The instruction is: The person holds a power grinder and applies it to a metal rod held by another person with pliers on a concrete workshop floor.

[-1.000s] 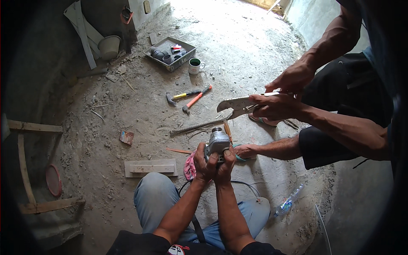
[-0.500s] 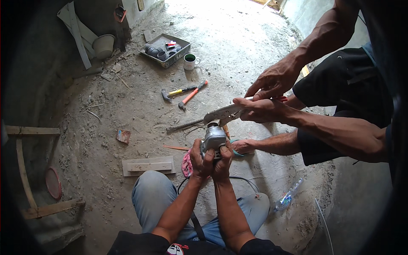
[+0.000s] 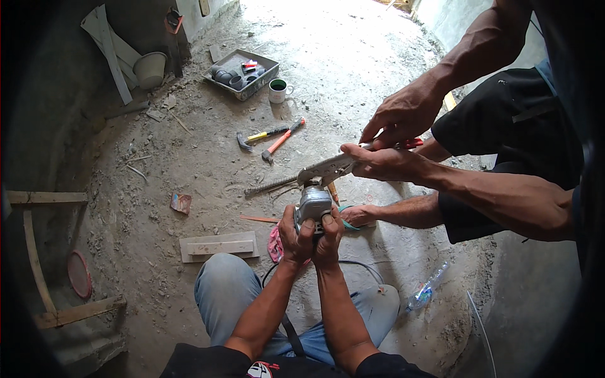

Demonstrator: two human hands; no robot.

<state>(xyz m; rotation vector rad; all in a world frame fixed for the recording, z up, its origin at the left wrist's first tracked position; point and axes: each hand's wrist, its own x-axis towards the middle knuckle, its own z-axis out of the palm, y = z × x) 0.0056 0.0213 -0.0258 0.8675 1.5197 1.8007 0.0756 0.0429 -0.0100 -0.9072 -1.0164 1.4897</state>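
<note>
My left hand and my right hand are clasped together around a small grey metal tool body, holding it up in front of my knees. A co-worker's two hands come in from the right and grip locking pliers with red handles. The pliers' jaws sit on the top of the grey tool. The co-worker's bare foot rests on the ground just right of my hands.
On the dusty concrete floor lie two hammers, a white mug, a grey tray of pipe fittings, a ribbed steel bar, a wooden block, a plastic bottle and a pink rag.
The co-worker's hands and the pliers have shifted slightly, staying on the grey tool. My clasped hands keep the same hold; the view has moved a little.
</note>
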